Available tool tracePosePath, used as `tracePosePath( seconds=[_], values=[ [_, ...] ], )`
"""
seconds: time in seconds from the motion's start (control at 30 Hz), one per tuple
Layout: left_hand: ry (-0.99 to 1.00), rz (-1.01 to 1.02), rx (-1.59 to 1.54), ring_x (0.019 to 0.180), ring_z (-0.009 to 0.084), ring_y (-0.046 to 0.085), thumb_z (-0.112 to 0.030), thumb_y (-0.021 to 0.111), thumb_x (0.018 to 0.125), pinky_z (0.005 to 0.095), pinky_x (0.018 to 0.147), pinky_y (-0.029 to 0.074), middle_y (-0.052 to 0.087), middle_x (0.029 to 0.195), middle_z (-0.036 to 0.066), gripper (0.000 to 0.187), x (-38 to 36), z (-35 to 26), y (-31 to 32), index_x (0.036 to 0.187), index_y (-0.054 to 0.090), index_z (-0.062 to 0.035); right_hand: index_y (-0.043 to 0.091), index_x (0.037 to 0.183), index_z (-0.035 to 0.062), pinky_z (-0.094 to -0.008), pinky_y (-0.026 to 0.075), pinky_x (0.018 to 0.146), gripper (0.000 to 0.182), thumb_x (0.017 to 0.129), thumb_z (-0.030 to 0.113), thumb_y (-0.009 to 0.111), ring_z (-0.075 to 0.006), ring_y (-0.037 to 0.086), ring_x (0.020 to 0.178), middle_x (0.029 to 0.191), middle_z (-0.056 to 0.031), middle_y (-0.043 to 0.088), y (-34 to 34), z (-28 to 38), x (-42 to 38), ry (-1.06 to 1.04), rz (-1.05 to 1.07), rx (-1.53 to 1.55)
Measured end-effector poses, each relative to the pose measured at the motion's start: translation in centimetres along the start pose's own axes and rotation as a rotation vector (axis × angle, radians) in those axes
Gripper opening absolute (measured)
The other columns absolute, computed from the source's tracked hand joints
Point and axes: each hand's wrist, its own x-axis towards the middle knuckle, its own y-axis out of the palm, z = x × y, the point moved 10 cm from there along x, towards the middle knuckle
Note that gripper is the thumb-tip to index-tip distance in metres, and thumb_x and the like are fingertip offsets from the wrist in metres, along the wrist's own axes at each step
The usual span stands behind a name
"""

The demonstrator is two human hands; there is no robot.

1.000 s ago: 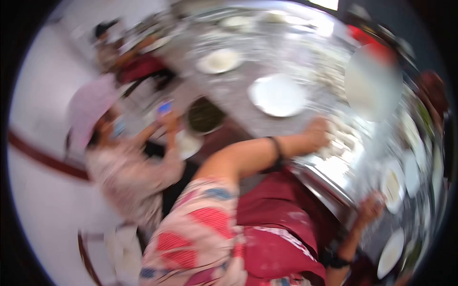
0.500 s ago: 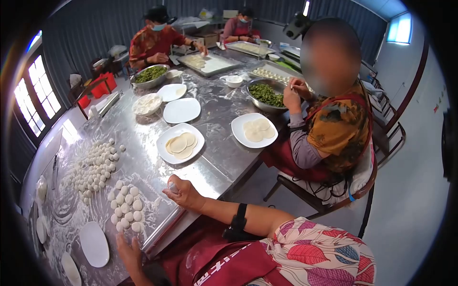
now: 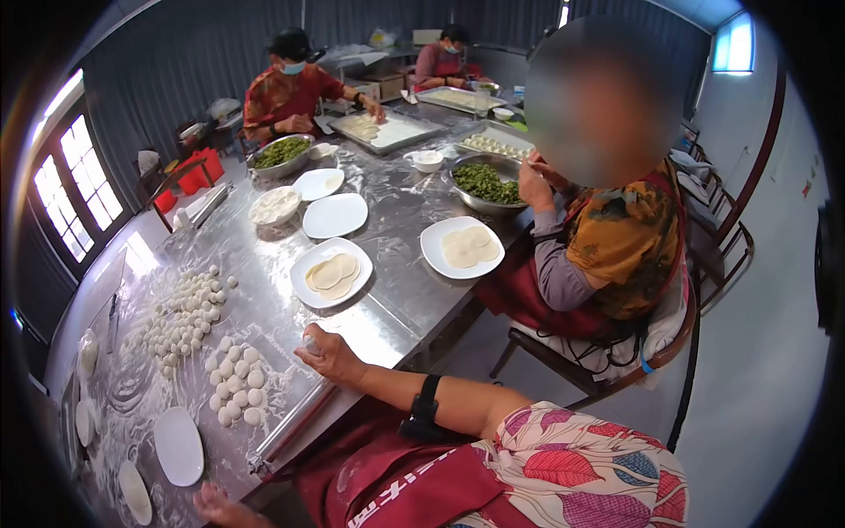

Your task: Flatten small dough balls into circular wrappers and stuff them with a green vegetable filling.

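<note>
My right hand (image 3: 336,356) is closed in a fist over the table edge, around a small pale grey end that I cannot make out. My left hand (image 3: 231,509) is low at the bottom of the view, near the white oval plate (image 3: 180,447); its fingers are apart and appear to hold nothing. Between my hands lies a group of small flattened dough pieces (image 3: 236,385) on the floured steel table (image 3: 387,304). Farther left is a larger pile of dough balls (image 3: 183,319). A square white plate (image 3: 310,291) with round dough wrappers (image 3: 333,275) stands beyond my right hand.
At right a seated co-worker (image 3: 607,255) holds something by a steel bowl of chopped green filling (image 3: 482,204). Another plate of wrappers (image 3: 429,239) stands nearby. Farther back are a flour bowl (image 3: 257,211), a tray (image 3: 409,137) and two more people.
My left hand has moved down and back, away from the flattened dough pieces. My right fist stays closed at the table edge. The view has shifted slightly.
</note>
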Motion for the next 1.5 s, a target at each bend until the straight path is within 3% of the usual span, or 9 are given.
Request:
tracePosePath(
  seconds=[0.13,0.37,0.57,0.7,0.83,1.0,1.07,1.1,1.5],
  values=[
    [-0.143,-0.172,-0.123,0.068,0.0226,0.059,-0.014,0.058,0.083,0.0329,0.058,0.050,0.061,0.083,0.016,0.025,-3.7,-5.6,-5.3,0.099,0.056,0.0047,0.041,0.099,0.0048,-0.0436,0.041,0.051,0.033,0.084,0.015,0.067,-0.0400,0.052,0.056,0.058,-0.0182,0.050,-0.3,0.3,0.1,0.012,0.010,-0.018],
    [0.336,0.098,0.593,0.082,0.0301,0.062,-0.026,0.067,0.083,0.0376,0.072,0.053,0.060,0.101,0.024,0.050,-4.2,-6.8,0.7,0.119,0.050,0.0040,0.042,0.103,0.0038,-0.0431,0.042,0.052,0.033,0.085,0.018,0.066,-0.0390,0.054,0.056,0.059,-0.0184,0.051,0.0,0.0,-0.1,0.023,0.014,-0.029],
    [0.373,0.572,0.288,0.095,0.0216,0.057,-0.010,0.059,0.090,0.0304,0.082,0.047,0.059,0.108,0.015,0.041,-8.1,-12.2,12.8,0.127,0.047,0.0035,0.046,0.101,0.0050,-0.0377,0.040,0.049,0.033,0.083,0.018,0.070,-0.0281,0.049,0.049,0.058,-0.0150,0.049,0.0,-0.2,-0.1,-0.027,-0.050,-0.028],
    [-0.050,1.261,-0.637,0.077,0.0161,0.054,-0.010,0.068,0.083,0.0247,0.066,0.044,0.058,0.090,0.009,0.059,-14.8,-24.1,19.6,0.136,0.043,-0.0031,0.048,0.106,0.0046,-0.0366,0.041,0.050,0.037,0.081,0.020,0.072,-0.0264,0.050,0.051,0.066,-0.0173,0.052,0.3,-1.7,-0.4,-0.113,-0.106,-0.097],
    [0.290,1.279,-0.919,0.063,0.0173,0.055,-0.013,0.077,0.076,0.0237,0.053,0.044,0.060,0.083,0.014,0.066,-17.2,-37.7,18.3,0.133,0.047,-0.0061,0.048,0.092,0.0051,-0.0326,0.041,0.046,0.027,0.082,0.014,0.071,-0.0178,0.046,0.046,0.058,-0.0103,0.050,-0.2,-0.9,0.1,-0.070,-0.099,-0.045],
    [0.700,1.632,-0.842,0.060,0.0157,0.054,-0.019,0.078,0.077,0.0250,0.049,0.045,0.055,0.084,0.012,0.078,-19.6,-43.8,17.9,0.141,0.036,-0.0328,0.046,0.094,0.0048,-0.0382,0.043,0.051,0.029,0.082,0.016,0.070,-0.0337,0.055,0.054,0.062,-0.0180,0.052,-0.1,0.2,-0.1,0.010,-0.033,-0.034],
    [0.464,1.553,-0.897,0.061,0.0149,0.054,-0.019,0.077,0.079,0.0254,0.048,0.044,0.057,0.085,0.013,0.057,-19.1,-40.9,18.3,0.130,0.052,-0.0238,0.046,0.095,0.0051,-0.0385,0.044,0.053,0.029,0.083,0.016,0.069,-0.0335,0.055,0.056,0.065,-0.0190,0.052,-0.8,0.5,0.0,-0.034,-0.075,-0.053],
    [0.393,1.410,-0.845,0.067,0.0237,0.063,-0.004,0.074,0.074,0.0293,0.055,0.050,0.062,0.081,0.016,0.027,-18.5,-40.1,18.7,0.098,0.063,-0.0005,0.046,0.097,0.0053,-0.0387,0.044,0.053,0.030,0.083,0.016,0.069,-0.0338,0.054,0.055,0.064,-0.0186,0.051,-0.5,0.0,0.0,-0.076,-0.064,-0.067],
    [0.490,0.961,0.819,0.073,0.0349,0.057,-0.012,0.068,0.076,0.0446,0.066,0.044,0.057,0.079,0.014,0.020,-8.1,-12.9,23.7,0.080,0.051,-0.0023,0.044,0.097,0.0055,-0.0409,0.039,0.049,0.029,0.084,0.017,0.068,-0.0341,0.049,0.050,0.055,-0.0163,0.047,-0.2,0.2,0.0,0.038,0.013,0.002]
  ],
)
